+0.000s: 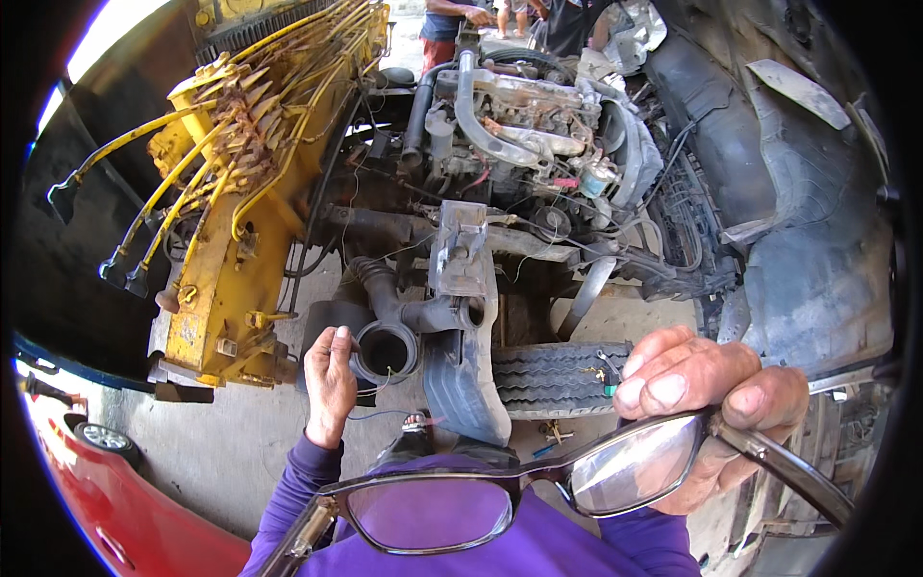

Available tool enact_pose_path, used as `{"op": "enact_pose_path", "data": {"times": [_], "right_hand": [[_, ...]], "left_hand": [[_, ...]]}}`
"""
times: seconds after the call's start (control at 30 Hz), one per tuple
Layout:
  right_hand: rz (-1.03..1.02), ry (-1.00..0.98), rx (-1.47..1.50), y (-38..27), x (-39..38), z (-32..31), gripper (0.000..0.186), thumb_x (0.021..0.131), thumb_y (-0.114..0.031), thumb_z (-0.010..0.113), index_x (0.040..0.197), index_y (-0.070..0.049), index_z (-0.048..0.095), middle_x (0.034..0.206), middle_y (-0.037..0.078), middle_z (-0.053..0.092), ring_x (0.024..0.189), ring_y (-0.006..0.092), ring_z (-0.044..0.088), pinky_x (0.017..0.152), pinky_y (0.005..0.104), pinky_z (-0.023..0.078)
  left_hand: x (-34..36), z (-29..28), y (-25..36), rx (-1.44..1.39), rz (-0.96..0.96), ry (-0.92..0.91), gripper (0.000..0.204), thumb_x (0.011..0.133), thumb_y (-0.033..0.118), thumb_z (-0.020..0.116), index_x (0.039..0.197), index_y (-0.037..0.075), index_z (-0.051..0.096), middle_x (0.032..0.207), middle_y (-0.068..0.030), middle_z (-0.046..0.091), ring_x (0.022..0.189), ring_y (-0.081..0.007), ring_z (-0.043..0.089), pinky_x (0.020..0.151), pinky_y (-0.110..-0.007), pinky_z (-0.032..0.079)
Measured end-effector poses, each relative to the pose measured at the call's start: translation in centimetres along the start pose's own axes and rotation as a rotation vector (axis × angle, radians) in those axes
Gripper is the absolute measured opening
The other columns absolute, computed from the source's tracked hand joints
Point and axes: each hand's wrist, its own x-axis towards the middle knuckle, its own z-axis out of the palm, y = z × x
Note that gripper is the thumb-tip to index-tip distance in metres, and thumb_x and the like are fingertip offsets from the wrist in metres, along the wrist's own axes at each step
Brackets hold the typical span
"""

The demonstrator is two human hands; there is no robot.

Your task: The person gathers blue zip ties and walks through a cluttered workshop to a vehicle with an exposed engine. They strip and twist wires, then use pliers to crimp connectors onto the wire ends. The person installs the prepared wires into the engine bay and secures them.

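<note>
My right hand is large in the lower right, its fingers closed on dark-framed eyeglasses close to the camera; the clear lenses span the lower view. My left hand, in a purple sleeve, is closed, thumb against fingers, beside the round opening of a black rubber duct; I cannot make out what it holds. A thin wire hangs at that opening. Just right of the duct stands a grey bracket, and behind my right fingers lies a treaded tire.
An exposed dirty engine fills the upper middle. A yellow steel assembly with hoses stands left, dark body panels right. A red car is at lower left, small tools on the concrete floor. Other people stand beyond the engine.
</note>
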Motion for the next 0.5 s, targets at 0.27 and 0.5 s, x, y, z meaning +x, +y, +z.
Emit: {"op": "enact_pose_path", "data": {"times": [0.27, 0.5], "right_hand": [[-0.117, 0.1, 0.027, -2.3, -1.1, 2.6, 0.035, 0.096, -0.018, 0.072, 0.127, -0.005, 0.06, 0.111, 0.027, 0.072, 0.095, 0.0367, 0.076, 0.081, 0.0464, 0.061], [-0.16, 0.281, -0.237, -5.4, -2.4, 1.2, 0.021, 0.093, -0.01, 0.069, 0.111, -0.019, 0.071, 0.093, -0.005, 0.066, 0.083, 0.0098, 0.063, 0.083, 0.0298, 0.044]], "left_hand": [[0.8, -0.2, 2.6, -0.01, 0.06, -0.08, 0.036, 0.109, 0.026, 0.053, 0.082, 0.002, 0.058, 0.073, 0.003, 0.052, 0.072, -0.0059, 0.043, 0.064, -0.026, 0.038], [0.7, 0.8, 2.8, -0.081, 0.055, -0.087, 0.039, 0.109, 0.032, 0.054, 0.083, 0.004, 0.061, 0.068, 0.0073, 0.043, 0.063, -0.0029, 0.033, 0.057, -0.023, 0.025]]}}
